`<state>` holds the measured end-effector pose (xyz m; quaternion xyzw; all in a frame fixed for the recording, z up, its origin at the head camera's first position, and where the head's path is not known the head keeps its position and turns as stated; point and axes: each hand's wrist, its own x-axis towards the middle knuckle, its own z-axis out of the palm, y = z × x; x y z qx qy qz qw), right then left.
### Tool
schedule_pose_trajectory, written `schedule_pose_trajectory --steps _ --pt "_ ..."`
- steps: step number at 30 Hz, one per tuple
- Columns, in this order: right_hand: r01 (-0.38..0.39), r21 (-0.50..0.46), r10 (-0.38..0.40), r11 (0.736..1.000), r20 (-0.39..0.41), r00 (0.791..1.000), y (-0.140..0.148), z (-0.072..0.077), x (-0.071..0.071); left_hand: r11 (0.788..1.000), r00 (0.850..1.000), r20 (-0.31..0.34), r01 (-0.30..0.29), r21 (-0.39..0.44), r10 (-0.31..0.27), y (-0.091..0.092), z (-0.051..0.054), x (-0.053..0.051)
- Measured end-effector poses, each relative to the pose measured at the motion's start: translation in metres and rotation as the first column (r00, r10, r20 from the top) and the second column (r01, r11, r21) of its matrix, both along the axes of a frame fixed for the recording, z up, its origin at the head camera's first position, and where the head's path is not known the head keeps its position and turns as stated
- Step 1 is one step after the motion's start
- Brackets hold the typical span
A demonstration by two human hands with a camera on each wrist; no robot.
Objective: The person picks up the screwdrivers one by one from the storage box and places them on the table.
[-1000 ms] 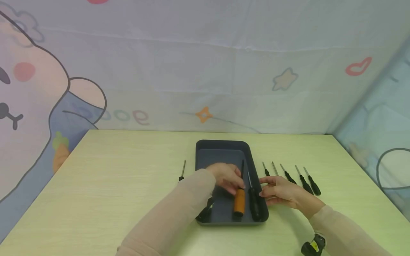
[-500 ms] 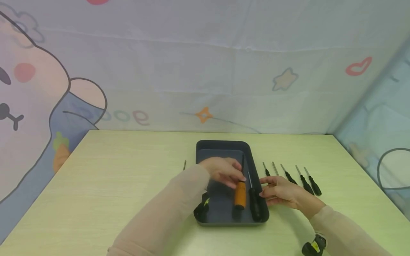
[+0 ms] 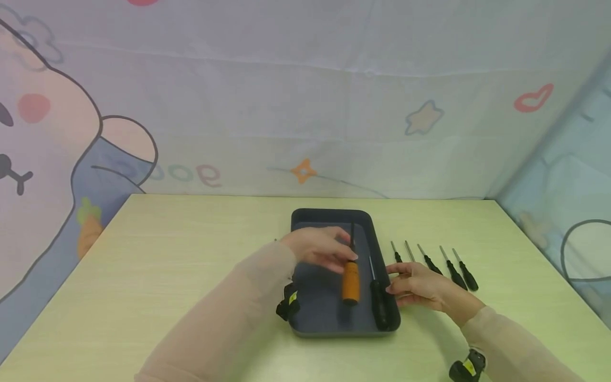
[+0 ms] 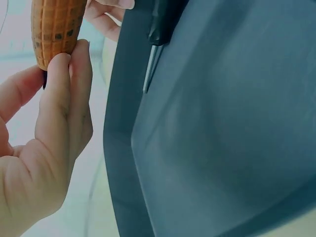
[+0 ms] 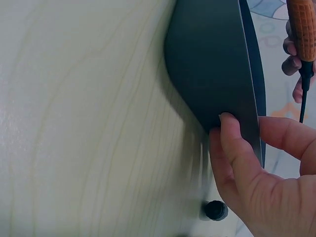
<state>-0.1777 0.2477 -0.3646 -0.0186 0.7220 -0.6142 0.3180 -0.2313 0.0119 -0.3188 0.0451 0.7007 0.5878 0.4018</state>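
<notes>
My left hand [image 3: 319, 248] pinches a screwdriver with an orange ribbed handle [image 3: 350, 284] near the top of the handle, above the dark grey tray [image 3: 315, 321]. In the left wrist view, thumb and fingertips hold the orange handle [image 4: 58, 29] at its shaft end. The black shaft shows better in the right wrist view [image 5: 305, 84]. My right hand [image 3: 422, 286] grips the tray's right wall, thumb and fingers on either side of the rim [image 5: 251, 59]. A black-handled screwdriver [image 3: 380, 307] lies inside the tray along that wall.
Several black-handled screwdrivers [image 3: 455, 276] lie in a row on the pale wooden table [image 3: 191, 239], right of the tray. One more tool's tip [image 3: 275, 241] peeks out behind my left sleeve. A printed cloth [image 3: 267, 106] hangs behind the table.
My left hand has lifted the orange screwdriver off the tray floor and carried it slightly left and away from me. The right hand has stayed at the tray's wall.
</notes>
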Motion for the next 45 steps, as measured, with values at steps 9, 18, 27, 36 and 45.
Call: schedule_pose_trajectory --steps 9,18,27,36,45 --pt "0.001 0.005 -0.001 1.0 -0.008 1.0 0.001 -0.001 0.0 1.0 0.999 -0.034 -0.015 0.003 0.016 -0.01 0.004 0.0" --pt "0.002 -0.01 -0.002 1.0 -0.007 1.0 0.0 0.0 0.001 1.0 0.999 -0.038 -0.026 0.01 0.027 -0.025 0.008 -0.001" --pt "0.002 -0.004 -0.002 1.0 -0.008 1.0 0.001 0.001 0.001 0.999 0.998 -0.059 -0.032 -0.017 0.031 -0.039 0.009 0.0" --pt "-0.002 -0.013 0.002 1.0 -0.008 1.0 0.001 0.0 0.002 1.0 0.997 -0.073 -0.004 -0.031 0.001 -0.056 0.01 0.001" --pt "0.005 -0.003 -0.005 1.0 -0.011 1.0 0.002 -0.001 0.002 0.999 0.995 -0.094 -0.019 -0.051 0.014 -0.078 0.008 0.0"
